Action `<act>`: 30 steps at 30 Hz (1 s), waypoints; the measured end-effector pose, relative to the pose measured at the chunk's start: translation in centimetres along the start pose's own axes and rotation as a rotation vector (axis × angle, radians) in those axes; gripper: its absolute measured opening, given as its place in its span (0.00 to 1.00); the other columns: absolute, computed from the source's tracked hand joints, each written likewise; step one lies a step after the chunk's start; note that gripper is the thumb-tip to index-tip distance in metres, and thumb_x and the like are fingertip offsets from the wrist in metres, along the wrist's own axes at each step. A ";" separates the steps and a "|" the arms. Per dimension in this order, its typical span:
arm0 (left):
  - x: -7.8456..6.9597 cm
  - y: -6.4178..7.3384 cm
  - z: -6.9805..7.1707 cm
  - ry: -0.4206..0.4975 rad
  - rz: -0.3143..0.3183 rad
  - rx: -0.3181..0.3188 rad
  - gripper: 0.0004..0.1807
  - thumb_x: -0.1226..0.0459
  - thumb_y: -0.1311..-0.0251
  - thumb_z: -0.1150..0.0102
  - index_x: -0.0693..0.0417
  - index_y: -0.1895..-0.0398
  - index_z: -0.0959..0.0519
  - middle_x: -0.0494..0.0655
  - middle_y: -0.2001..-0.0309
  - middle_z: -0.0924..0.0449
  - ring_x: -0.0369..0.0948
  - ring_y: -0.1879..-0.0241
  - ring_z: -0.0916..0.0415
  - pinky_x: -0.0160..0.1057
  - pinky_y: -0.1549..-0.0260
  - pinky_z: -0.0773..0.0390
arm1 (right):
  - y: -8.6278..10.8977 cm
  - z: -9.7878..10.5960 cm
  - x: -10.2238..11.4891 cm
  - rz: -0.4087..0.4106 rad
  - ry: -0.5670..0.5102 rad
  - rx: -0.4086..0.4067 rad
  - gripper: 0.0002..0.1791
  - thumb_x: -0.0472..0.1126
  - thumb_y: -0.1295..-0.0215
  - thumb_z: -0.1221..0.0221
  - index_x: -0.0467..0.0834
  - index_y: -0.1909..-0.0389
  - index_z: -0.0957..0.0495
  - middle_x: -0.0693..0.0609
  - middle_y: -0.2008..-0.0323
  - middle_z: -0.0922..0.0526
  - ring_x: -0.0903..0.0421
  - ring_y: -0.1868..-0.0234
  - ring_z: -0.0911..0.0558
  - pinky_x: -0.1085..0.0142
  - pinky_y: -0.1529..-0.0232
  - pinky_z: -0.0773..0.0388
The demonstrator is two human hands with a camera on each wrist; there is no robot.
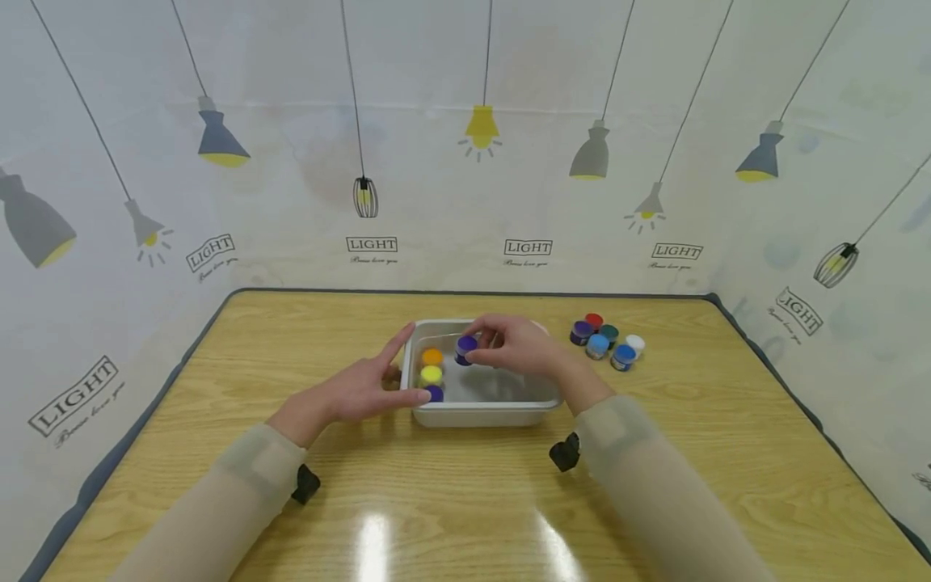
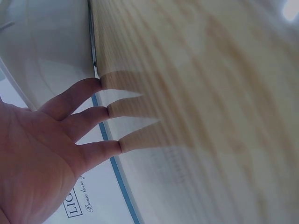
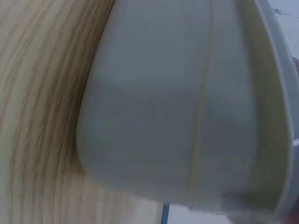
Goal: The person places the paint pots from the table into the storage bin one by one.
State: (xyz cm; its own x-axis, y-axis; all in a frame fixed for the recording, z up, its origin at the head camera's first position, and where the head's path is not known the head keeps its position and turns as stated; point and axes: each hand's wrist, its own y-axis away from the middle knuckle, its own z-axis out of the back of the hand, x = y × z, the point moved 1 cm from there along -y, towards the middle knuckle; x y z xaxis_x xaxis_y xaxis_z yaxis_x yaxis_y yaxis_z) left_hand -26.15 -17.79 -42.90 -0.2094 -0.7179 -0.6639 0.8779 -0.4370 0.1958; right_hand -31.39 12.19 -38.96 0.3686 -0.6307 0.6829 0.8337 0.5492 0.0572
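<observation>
My right hand pinches a small purple-lidded paint jar between thumb and fingertips, over the inside of a white plastic tray. Along the tray's left wall stand an orange jar, a yellow jar and another purple jar. At that left end my left hand spreads thumb and index finger along the rim, the thumb reaching the nearer purple jar. In the left wrist view, its other fingers extend to the tabletop. The right wrist view shows mostly the tray's outer wall.
Right of the tray several more jars are grouped: red, dark purple, green, light blue, white and blue. The wooden table meets a lamp-printed backdrop behind and at both sides.
</observation>
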 end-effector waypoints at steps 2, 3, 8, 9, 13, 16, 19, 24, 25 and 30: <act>0.0 0.0 0.0 -0.003 -0.003 0.000 0.65 0.24 0.37 0.39 0.18 0.11 0.74 0.61 0.20 0.29 0.63 0.21 0.30 0.71 0.22 0.35 | -0.4 -0.3 0.2 -0.005 -0.002 0.005 0.17 0.51 0.24 0.30 0.57 0.38 0.15 0.53 0.55 0.14 0.51 0.55 0.19 0.60 0.53 0.18; 0.0 0.0 0.0 -0.004 -0.004 0.000 0.65 0.24 0.37 0.38 0.17 0.11 0.74 0.61 0.20 0.28 0.63 0.21 0.29 0.71 0.22 0.34 | -0.6 -0.4 0.4 -0.009 -0.005 0.007 0.17 0.51 0.24 0.31 0.57 0.38 0.15 0.53 0.55 0.14 0.51 0.55 0.19 0.60 0.53 0.18; -0.1 -0.1 0.1 -0.005 -0.008 -0.003 0.65 0.24 0.37 0.38 0.17 0.11 0.73 0.61 0.21 0.27 0.63 0.23 0.28 0.71 0.23 0.33 | -1.4 -0.8 0.6 -0.006 -0.019 0.014 0.18 0.51 0.24 0.31 0.57 0.37 0.16 0.53 0.56 0.14 0.52 0.55 0.18 0.61 0.54 0.18; -0.1 -0.1 0.1 -0.005 -0.009 -0.002 0.66 0.24 0.37 0.38 0.18 0.11 0.73 0.62 0.21 0.27 0.63 0.23 0.28 0.71 0.23 0.33 | -1.6 -0.9 0.6 -0.004 -0.026 0.016 0.18 0.50 0.24 0.31 0.56 0.36 0.16 0.52 0.56 0.14 0.52 0.56 0.18 0.61 0.54 0.19; 0.0 -0.1 0.1 -0.006 -0.012 -0.002 0.66 0.24 0.37 0.38 0.21 0.10 0.73 0.62 0.22 0.26 0.62 0.24 0.26 0.69 0.24 0.31 | -2.0 -1.4 0.1 -0.016 -0.051 0.025 0.19 0.49 0.25 0.30 0.53 0.36 0.15 0.51 0.56 0.14 0.52 0.57 0.18 0.61 0.55 0.19; 0.0 -0.1 0.0 -0.001 -0.014 -0.004 0.67 0.24 0.37 0.37 0.22 0.10 0.73 0.62 0.22 0.26 0.62 0.24 0.26 0.69 0.24 0.31 | -2.2 -1.8 -0.4 -0.036 -0.054 0.029 0.19 0.48 0.25 0.29 0.53 0.37 0.15 0.52 0.57 0.14 0.53 0.58 0.17 0.62 0.56 0.19; 0.1 -0.2 0.0 0.005 -0.011 -0.008 0.66 0.24 0.37 0.38 0.20 0.10 0.73 0.62 0.22 0.26 0.62 0.24 0.26 0.69 0.24 0.31 | -2.4 -2.2 -0.8 -0.040 -0.035 0.034 0.19 0.49 0.26 0.28 0.52 0.38 0.14 0.52 0.60 0.13 0.54 0.62 0.17 0.63 0.59 0.19; 0.1 -0.3 0.0 -0.001 -0.006 -0.012 0.66 0.24 0.36 0.38 0.20 0.10 0.74 0.62 0.22 0.25 0.62 0.24 0.26 0.68 0.25 0.30 | -2.4 -2.8 -0.8 -0.046 0.004 0.057 0.17 0.47 0.25 0.30 0.53 0.38 0.15 0.52 0.62 0.14 0.56 0.66 0.18 0.65 0.62 0.20; 0.1 -0.3 0.0 -0.005 -0.008 -0.011 0.66 0.24 0.36 0.39 0.21 0.10 0.74 0.62 0.22 0.25 0.62 0.24 0.26 0.68 0.25 0.30 | -2.3 -2.8 -0.8 -0.054 0.008 0.062 0.18 0.47 0.24 0.30 0.53 0.37 0.15 0.52 0.63 0.14 0.55 0.66 0.17 0.65 0.63 0.20; 0.0 -0.3 -0.1 -0.004 -0.009 -0.002 0.66 0.24 0.35 0.39 0.23 0.10 0.74 0.62 0.22 0.26 0.63 0.24 0.26 0.69 0.25 0.30 | -2.1 -2.9 -0.8 -0.099 0.035 0.072 0.21 0.46 0.21 0.34 0.56 0.31 0.18 0.51 0.61 0.14 0.54 0.66 0.15 0.63 0.63 0.18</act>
State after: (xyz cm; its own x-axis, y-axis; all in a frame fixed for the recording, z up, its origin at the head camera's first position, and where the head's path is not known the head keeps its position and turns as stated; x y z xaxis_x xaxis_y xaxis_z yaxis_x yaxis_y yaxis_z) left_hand -26.34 -17.62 -43.08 -0.2188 -0.7159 -0.6631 0.8767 -0.4425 0.1885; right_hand -32.23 9.93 -41.73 0.3016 -0.7017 0.6455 0.8356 0.5206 0.1755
